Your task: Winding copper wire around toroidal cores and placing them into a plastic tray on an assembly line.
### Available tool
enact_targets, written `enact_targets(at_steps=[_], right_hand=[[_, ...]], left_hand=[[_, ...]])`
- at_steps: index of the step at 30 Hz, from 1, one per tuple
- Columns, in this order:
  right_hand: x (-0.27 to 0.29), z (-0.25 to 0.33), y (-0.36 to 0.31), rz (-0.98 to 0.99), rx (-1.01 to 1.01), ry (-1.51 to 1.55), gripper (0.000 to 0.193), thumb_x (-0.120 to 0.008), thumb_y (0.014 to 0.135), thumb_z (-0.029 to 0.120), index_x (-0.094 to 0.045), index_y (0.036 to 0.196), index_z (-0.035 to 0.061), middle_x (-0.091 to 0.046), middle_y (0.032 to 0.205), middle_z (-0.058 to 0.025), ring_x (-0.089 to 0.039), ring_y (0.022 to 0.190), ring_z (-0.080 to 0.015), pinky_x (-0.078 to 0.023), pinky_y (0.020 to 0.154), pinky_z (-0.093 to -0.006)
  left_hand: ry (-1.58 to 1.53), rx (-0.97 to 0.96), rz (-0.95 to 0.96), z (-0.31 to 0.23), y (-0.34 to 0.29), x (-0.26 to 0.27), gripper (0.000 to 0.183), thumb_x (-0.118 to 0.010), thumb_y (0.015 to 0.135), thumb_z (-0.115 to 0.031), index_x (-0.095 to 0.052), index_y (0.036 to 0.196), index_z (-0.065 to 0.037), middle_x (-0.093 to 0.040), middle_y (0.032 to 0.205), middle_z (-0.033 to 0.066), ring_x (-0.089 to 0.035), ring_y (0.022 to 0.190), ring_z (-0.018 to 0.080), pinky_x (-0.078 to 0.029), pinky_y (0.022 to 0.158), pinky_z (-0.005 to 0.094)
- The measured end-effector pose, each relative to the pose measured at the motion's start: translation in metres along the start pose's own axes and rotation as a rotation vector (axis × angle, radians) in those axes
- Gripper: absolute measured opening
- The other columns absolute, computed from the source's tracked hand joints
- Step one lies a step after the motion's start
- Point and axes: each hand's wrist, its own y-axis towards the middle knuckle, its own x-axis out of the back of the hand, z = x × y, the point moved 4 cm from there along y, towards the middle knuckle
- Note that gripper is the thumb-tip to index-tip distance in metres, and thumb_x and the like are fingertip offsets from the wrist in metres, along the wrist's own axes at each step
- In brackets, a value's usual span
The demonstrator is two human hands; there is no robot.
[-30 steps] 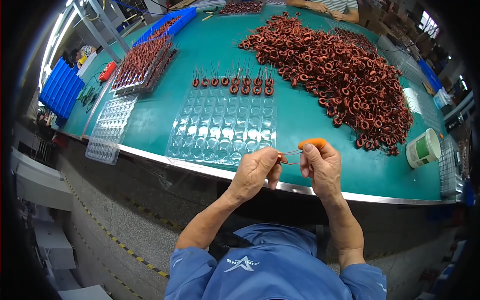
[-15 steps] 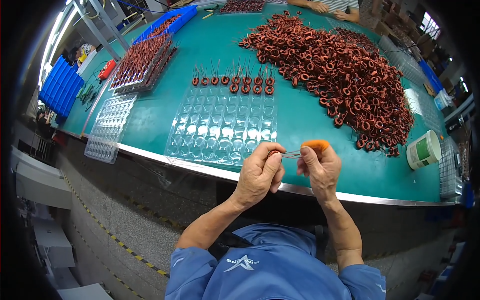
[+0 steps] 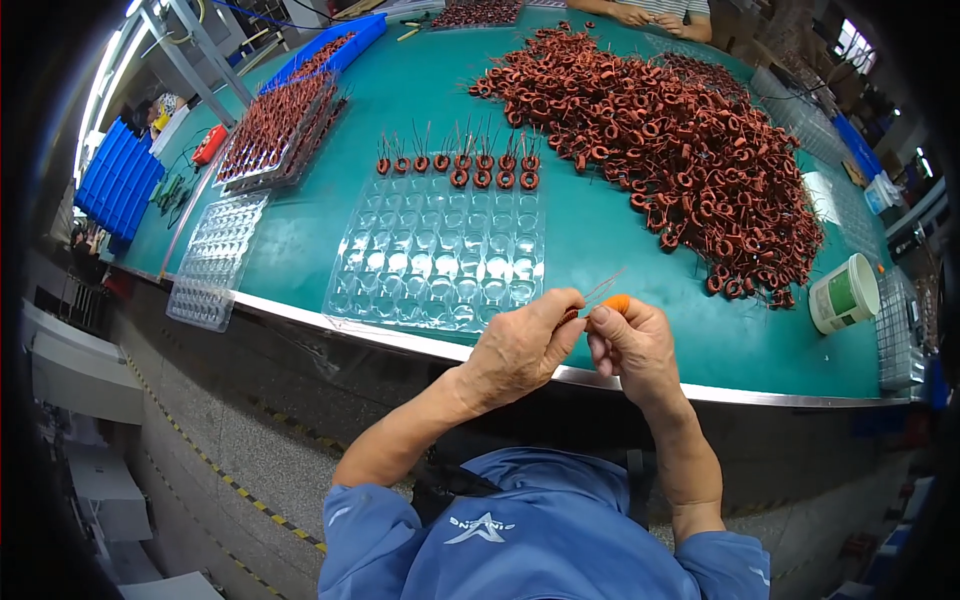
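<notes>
My left hand [image 3: 525, 340] is closed round a small red-brown toroidal coil [image 3: 568, 316], most of it hidden by the fingers. Thin wire leads [image 3: 604, 286] stick out from it, slanting up and to the right. Close against the coil's right side is my right hand [image 3: 637, 345], an orange finger cot [image 3: 617, 303] over its forefinger. Its thumb and forefinger press together there, and what lies between them is hidden. Just beyond my left hand lies a clear blister tray [image 3: 440, 250], with several coils [image 3: 482, 162] standing leads-up in its far rows.
A big heap of coils [image 3: 670, 150] covers the table's right half. Stacked, filled trays [image 3: 275, 135] and a blue bin [image 3: 365, 38] are at the far left. An unfilled tray [image 3: 215, 265] overhangs the front edge. A white-green bucket [image 3: 845, 295] stands right. Another person's hands [image 3: 650, 18] are opposite.
My hands have come closer together. The coil has turned in my left hand, so its leads now point up and right instead of straight toward my right fingers.
</notes>
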Motion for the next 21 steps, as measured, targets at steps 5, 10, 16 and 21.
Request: enact_targets(at_steps=[5, 10, 16, 21], right_hand=[[0.007, -0.002, 0.004, 0.115, -0.132, 0.144, 0.023, -0.065, 0.091, 0.026, -0.061, 0.084, 0.0039, -0.058, 0.061, -0.0012, -0.050, 0.045, -0.0058, -0.037, 0.041, -0.0180], [0.004, 0.003, 0.002, 0.103, -0.101, -0.037, 0.024, -0.066, 0.090, 0.025, -0.061, 0.079, 0.0035, -0.056, 0.059, -0.0002, -0.049, 0.044, -0.0065, -0.037, 0.041, -0.0203], [-0.011, 0.021, -0.018, -0.290, 0.808, -0.687, 0.019, -0.069, 0.086, 0.014, -0.062, 0.077, -0.0015, -0.055, 0.054, -0.0007, -0.048, 0.047, -0.0060, -0.036, 0.042, -0.0246], [-0.008, 0.018, -0.016, -0.093, 0.414, -0.115, 0.018, -0.065, 0.091, 0.017, -0.062, 0.083, 0.0010, -0.061, 0.063, -0.0006, -0.049, 0.050, -0.0035, -0.035, 0.042, -0.0193]], left_hand=[[-0.118, 0.077, 0.415, -0.013, 0.006, 0.014, 0.029, -0.065, 0.087, -0.013, -0.049, 0.108, -0.003, -0.057, 0.082, 0.0130, -0.061, 0.073, 0.0306, -0.049, 0.067, 0.0399], [0.102, -0.084, 0.355, -0.016, 0.007, 0.015, 0.032, -0.068, 0.086, -0.014, -0.050, 0.110, -0.003, -0.059, 0.082, 0.0110, -0.062, 0.071, 0.0247, -0.050, 0.063, 0.0349], [-0.034, 0.063, 0.145, -0.003, -0.003, 0.003, 0.027, -0.063, 0.091, -0.014, -0.047, 0.108, -0.001, -0.059, 0.085, 0.0116, -0.062, 0.068, 0.0234, -0.052, 0.061, 0.0317], [-1.077, 0.183, 0.060, -0.005, -0.009, -0.014, 0.027, -0.048, 0.099, -0.018, -0.040, 0.119, -0.001, -0.057, 0.088, 0.0111, -0.061, 0.072, 0.0170, -0.052, 0.067, 0.0287]])
